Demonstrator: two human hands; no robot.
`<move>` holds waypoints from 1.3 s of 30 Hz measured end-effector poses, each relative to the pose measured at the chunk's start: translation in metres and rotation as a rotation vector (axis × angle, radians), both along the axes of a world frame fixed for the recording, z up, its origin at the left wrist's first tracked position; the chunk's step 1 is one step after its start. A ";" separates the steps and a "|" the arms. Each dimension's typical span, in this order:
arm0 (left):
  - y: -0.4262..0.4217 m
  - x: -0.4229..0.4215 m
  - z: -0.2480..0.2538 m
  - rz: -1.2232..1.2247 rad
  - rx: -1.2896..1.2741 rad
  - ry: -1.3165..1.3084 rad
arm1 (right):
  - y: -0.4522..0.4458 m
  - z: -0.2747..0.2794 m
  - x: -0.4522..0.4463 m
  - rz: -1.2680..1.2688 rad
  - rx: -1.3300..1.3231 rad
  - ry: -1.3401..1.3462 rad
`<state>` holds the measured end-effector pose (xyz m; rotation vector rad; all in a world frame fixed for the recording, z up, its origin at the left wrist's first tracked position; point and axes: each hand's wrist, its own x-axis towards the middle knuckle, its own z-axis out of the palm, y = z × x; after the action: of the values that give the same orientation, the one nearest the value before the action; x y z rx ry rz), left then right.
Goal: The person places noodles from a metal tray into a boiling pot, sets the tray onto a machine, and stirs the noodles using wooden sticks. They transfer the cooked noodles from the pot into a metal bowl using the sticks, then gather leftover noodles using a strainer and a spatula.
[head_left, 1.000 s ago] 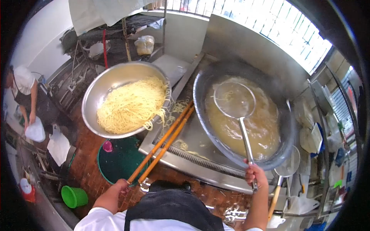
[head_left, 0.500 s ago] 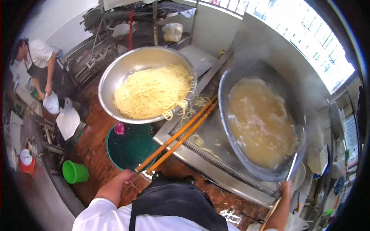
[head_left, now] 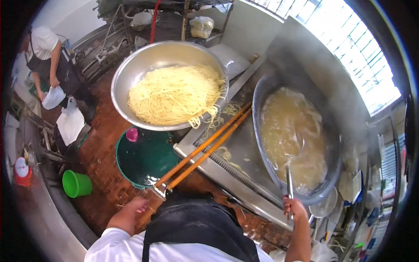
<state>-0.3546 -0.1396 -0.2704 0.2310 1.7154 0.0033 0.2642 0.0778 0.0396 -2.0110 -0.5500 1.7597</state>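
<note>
My right hand [head_left: 295, 207] is closed round the metal handle of a ladle [head_left: 289, 183]. The ladle's head is dipped in cloudy, steaming liquid [head_left: 279, 118] inside a large dark wok [head_left: 257, 131]. At lower left, my left hand [head_left: 139, 204] has loosely curled fingers with nothing visible in them. It is just short of the near ends of two long wooden sticks [head_left: 209, 146], which lie slanting across the stove edge and appear apart from the hand. Beyond them is a wide steel basin [head_left: 120, 105] heaped with yellow noodles [head_left: 174, 94], some hanging over its rim.
Stray noodles lie on the metal stove top [head_left: 244, 148]. A green tub [head_left: 148, 161] of dark water with a pink cup [head_left: 132, 134] stands below the basin. A green bucket [head_left: 77, 183] and red scale [head_left: 22, 172] are at left. Another person [head_left: 48, 56] holds a white bag [head_left: 53, 97].
My right hand has moved left with the ladle, from the wok's right rim to its near side, and the head is now in the liquid. My left hand has shifted slightly down.
</note>
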 end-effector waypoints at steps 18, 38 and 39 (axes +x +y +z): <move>0.081 -0.016 0.004 -0.228 0.275 0.065 | -0.030 0.071 -0.149 0.059 0.375 0.136; 0.021 -0.027 0.010 0.132 0.214 0.032 | -0.039 -0.019 -0.252 0.819 0.754 -0.473; 0.022 -0.027 0.008 0.126 0.197 0.028 | -0.037 -0.017 -0.250 0.808 0.806 -0.509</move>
<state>-0.3818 -0.1180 -0.2626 0.2691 1.7560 0.2636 0.0143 0.0408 0.0226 -1.6738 -2.0648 0.9839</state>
